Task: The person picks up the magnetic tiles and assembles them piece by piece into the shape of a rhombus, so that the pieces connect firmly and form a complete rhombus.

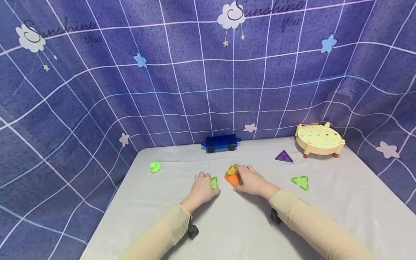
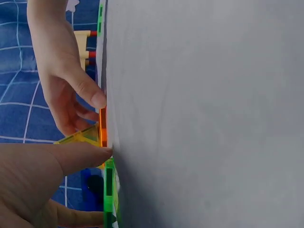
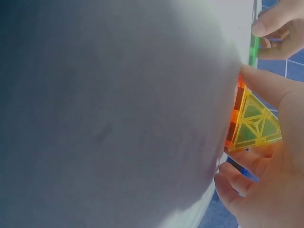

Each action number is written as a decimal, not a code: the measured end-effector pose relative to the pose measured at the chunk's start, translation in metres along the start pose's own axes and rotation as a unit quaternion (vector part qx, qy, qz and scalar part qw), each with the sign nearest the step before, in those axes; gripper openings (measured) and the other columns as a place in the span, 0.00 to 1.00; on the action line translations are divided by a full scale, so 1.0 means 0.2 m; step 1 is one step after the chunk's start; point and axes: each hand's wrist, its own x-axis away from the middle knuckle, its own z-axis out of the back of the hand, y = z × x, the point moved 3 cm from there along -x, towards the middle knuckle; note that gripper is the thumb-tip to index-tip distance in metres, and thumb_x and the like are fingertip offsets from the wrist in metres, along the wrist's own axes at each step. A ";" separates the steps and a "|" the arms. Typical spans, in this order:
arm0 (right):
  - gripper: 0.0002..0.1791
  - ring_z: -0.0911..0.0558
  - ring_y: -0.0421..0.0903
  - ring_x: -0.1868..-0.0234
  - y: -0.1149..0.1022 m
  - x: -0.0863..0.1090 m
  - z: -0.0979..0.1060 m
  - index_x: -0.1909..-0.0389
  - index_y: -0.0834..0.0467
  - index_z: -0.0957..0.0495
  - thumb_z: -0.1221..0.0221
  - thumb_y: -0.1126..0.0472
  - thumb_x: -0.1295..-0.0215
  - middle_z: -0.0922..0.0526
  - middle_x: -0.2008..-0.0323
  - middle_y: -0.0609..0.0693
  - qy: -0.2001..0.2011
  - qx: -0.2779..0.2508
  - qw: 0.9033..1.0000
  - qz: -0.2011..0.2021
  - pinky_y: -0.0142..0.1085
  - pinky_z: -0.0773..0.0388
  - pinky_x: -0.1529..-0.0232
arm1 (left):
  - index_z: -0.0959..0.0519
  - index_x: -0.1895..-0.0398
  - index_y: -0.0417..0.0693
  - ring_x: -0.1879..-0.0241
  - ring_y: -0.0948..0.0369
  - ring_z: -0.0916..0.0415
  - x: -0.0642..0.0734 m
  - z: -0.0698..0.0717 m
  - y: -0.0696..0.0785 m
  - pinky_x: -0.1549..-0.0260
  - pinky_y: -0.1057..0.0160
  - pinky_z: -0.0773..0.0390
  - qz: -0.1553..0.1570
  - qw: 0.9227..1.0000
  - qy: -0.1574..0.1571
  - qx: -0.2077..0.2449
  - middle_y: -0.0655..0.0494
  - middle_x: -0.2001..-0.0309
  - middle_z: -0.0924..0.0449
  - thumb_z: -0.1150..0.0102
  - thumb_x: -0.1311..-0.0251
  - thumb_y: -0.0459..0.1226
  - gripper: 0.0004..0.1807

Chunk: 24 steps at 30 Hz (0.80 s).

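Note:
My left hand pinches a translucent green magnetic tile between thumb and fingers, low on the table. In the left wrist view the green tile is seen along its edge, thumb at its near end. To its right, my right hand holds an orange magnetic tile by its ends. A yellow triangular tile rises at a slant from the orange tile's edge. The orange tile lies flat on the cloth. A small gap separates the green tile from the orange one in the head view.
A blue wheeled base stands at the table's back edge. Farther right are a purple triangular tile, a green triangular tile and a cream toy table with short legs. A green toy duck sits on the left.

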 end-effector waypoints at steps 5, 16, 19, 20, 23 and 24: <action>0.53 0.32 0.69 0.32 0.00 0.00 0.00 0.26 0.68 0.40 0.24 0.48 0.45 0.30 0.32 0.67 -0.003 -0.001 1.000 0.001 0.60 0.38 0.32 | 0.24 0.52 0.29 0.64 0.49 0.28 -0.02 -0.01 0.02 0.62 0.52 0.21 -0.005 1.000 0.012 0.022 0.42 0.59 0.31 0.20 0.56 0.50 0.38; 0.55 0.33 0.66 0.30 0.01 -0.01 -0.01 0.26 0.70 0.42 0.25 0.46 0.45 0.31 0.31 0.68 -0.008 0.007 1.000 0.008 0.57 0.44 0.28 | 0.21 0.47 0.30 0.64 0.55 0.27 -0.05 -0.01 0.06 0.61 0.54 0.21 -0.005 0.994 -0.010 0.107 0.42 0.58 0.23 0.17 0.56 0.44 0.37; 0.55 0.33 0.67 0.31 0.01 -0.01 -0.01 0.26 0.70 0.41 0.25 0.46 0.45 0.30 0.32 0.68 -0.008 0.010 1.000 0.008 0.57 0.41 0.29 | 0.21 0.46 0.30 0.63 0.55 0.27 -0.05 -0.01 0.08 0.61 0.54 0.22 -0.004 0.992 -0.016 0.122 0.42 0.57 0.22 0.17 0.56 0.41 0.36; 0.56 0.33 0.67 0.31 0.01 -0.01 -0.01 0.26 0.69 0.41 0.25 0.45 0.45 0.30 0.32 0.68 -0.008 0.011 1.000 0.007 0.57 0.41 0.29 | 0.22 0.46 0.30 0.62 0.54 0.27 -0.05 -0.01 0.08 0.60 0.54 0.22 -0.003 0.992 -0.017 0.125 0.42 0.57 0.22 0.18 0.55 0.40 0.35; 0.55 0.33 0.67 0.31 0.00 -0.01 -0.01 0.26 0.70 0.41 0.24 0.46 0.46 0.30 0.32 0.68 -0.009 0.009 1.000 0.007 0.57 0.41 0.29 | 0.22 0.45 0.31 0.61 0.54 0.26 -0.06 -0.01 0.10 0.60 0.53 0.22 -0.002 0.991 -0.016 0.135 0.41 0.56 0.20 0.19 0.55 0.38 0.35; 0.55 0.33 0.67 0.31 0.00 0.00 -0.01 0.26 0.70 0.41 0.24 0.46 0.46 0.30 0.33 0.68 -0.009 0.009 1.000 0.008 0.58 0.41 0.29 | 0.22 0.44 0.31 0.61 0.54 0.26 -0.06 -0.01 0.10 0.59 0.53 0.22 -0.002 0.990 -0.016 0.140 0.41 0.55 0.20 0.19 0.55 0.37 0.34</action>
